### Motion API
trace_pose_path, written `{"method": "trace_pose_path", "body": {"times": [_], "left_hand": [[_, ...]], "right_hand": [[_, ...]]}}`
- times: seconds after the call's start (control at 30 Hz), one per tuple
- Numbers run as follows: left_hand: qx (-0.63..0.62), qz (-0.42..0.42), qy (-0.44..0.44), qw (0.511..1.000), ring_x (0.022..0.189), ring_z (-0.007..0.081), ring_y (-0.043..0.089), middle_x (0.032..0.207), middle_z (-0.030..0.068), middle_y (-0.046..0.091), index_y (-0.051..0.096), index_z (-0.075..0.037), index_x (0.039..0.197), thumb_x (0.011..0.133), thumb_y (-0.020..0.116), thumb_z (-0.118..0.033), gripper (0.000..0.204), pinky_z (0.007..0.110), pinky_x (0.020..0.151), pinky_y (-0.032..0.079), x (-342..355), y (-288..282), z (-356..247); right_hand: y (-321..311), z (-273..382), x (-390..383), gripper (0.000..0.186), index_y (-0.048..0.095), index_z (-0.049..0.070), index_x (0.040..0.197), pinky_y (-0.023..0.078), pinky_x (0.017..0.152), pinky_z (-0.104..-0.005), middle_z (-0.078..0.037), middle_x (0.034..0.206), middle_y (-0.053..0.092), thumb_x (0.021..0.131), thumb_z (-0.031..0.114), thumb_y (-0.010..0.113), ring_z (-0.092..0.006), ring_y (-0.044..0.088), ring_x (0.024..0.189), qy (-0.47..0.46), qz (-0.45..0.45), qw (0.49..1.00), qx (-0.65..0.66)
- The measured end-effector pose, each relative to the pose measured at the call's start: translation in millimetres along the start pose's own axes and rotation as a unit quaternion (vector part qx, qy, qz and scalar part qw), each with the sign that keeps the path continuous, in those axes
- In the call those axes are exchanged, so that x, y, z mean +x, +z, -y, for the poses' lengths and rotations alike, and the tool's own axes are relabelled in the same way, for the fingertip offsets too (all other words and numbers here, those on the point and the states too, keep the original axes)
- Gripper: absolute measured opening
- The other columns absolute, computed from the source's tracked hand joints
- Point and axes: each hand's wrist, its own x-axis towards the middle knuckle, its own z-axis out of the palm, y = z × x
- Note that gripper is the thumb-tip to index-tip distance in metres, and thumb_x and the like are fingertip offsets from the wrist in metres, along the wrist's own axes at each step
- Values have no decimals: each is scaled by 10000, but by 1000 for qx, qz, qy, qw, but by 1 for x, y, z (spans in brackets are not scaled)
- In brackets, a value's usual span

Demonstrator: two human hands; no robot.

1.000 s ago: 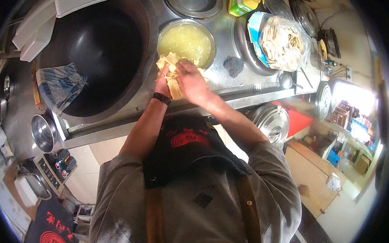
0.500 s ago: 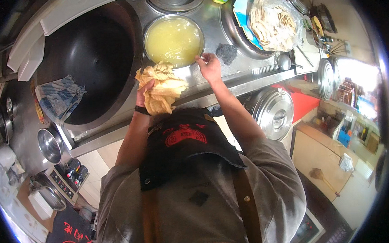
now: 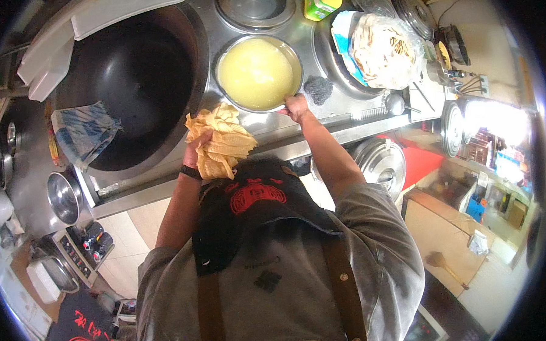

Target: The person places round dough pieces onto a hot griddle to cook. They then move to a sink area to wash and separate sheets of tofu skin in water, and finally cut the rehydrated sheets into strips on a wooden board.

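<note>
My left hand [image 3: 200,148] is closed around a crumpled yellow cloth [image 3: 226,139], held just in front of the counter edge. Beside it stands a round metal basin [image 3: 222,90] filled with pale yellow liquid [image 3: 256,72]. At the basin's near right rim, my right hand [image 3: 296,107] is closed on the metal edge, its fingertips partly hidden. A dark scouring pad [image 3: 318,90] lies close to the basin's right side.
A large black wok [image 3: 138,85] fills the left, with a blue checked cloth [image 3: 85,133] over its rim. Behind the basin sits a round metal pot [image 3: 255,6]. A bag of pale sliced food [image 3: 385,50] rests on a lid to the right, near a yellow-green bottle [image 3: 323,0].
My right hand has closed more firmly on the basin's rim. The basin has shifted slightly right, nearer the scouring pad. The view has also moved a little, and the cloth stays in my left hand.
</note>
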Motion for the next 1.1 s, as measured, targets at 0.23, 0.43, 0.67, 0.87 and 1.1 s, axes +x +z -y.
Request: {"method": "trace_pose_path", "body": {"times": [0.23,0.43,0.67,0.87,1.1], "left_hand": [[-28,57,-15,998,1088,331,633,1236,161,623,485,-33,1338,914,636,-211,484,494,936,528,-16,53,-5],[-44,65,-23,997,1096,338,633,1239,165,617,474,-43,1348,894,659,-146,500,502,949,524,-15,54,-7],[-36,84,-36,995,1092,337,633,1235,166,617,475,-35,1344,904,654,-162,492,498,940,530,-4,44,-6],[-52,77,-62,994,1106,344,626,1246,172,608,468,-32,1351,907,648,-171,498,501,939,530,1,48,-5],[-64,61,-76,993,1142,341,607,1273,163,601,480,-48,1349,919,642,-200,484,529,974,498,21,57,-1]], "right_hand": [[-57,20,3,374,624,-192,925,593,557,-392,-297,821,682,888,179,606,-343,723,724,-193,-64,949,-240],[-95,48,-20,357,609,-86,1062,536,843,-496,-337,928,655,838,189,566,-477,647,918,-273,-185,795,-509],[-101,68,-69,596,383,-43,1384,522,847,-512,-288,1054,655,835,117,552,-459,647,926,-299,-195,757,-547],[-97,64,-94,789,219,44,1517,541,829,-479,-250,1396,475,803,50,555,-421,648,967,-374,-209,698,-573],[-87,88,-111,849,252,89,1518,544,860,-447,-247,1443,434,736,-103,520,-424,613,1075,-527,-221,658,-489]]}}
